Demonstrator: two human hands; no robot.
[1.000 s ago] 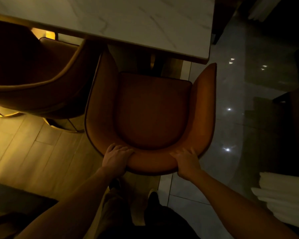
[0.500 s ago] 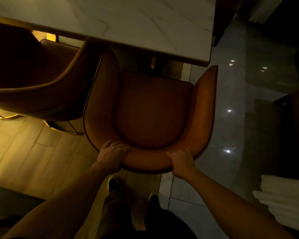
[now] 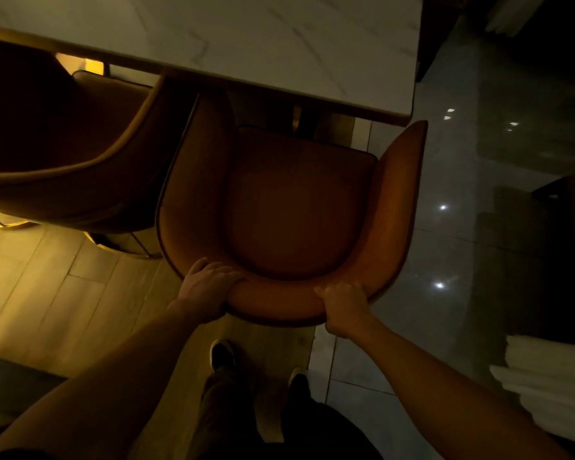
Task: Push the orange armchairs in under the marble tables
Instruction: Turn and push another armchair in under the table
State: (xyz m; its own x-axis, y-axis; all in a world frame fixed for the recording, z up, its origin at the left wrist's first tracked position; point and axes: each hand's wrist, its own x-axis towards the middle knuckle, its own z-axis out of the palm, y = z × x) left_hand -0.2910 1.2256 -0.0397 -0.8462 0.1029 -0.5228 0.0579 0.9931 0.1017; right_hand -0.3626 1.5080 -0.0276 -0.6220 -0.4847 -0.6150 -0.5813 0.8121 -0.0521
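Observation:
An orange armchair [image 3: 292, 207] stands below me, facing the white marble table [image 3: 279, 38]. My left hand [image 3: 208, 288] grips the left part of its curved backrest. My right hand [image 3: 344, 308] grips the backrest a little right of centre. The chair's left arm reaches under the table edge, while its right arm tip [image 3: 412, 134] sticks out just past the table's right corner. The seat's front edge lies at the table's near edge.
A second orange armchair [image 3: 63, 154] sits close on the left, almost touching the first, on gold metal legs. My feet [image 3: 223, 355] stand just behind the chair. Glossy grey tiles lie to the right, and stacked white cloths [image 3: 545, 376] at lower right.
The armchair has slid a little forward toward the table, with both hands still gripping the backrest. My feet have come further into view behind it.

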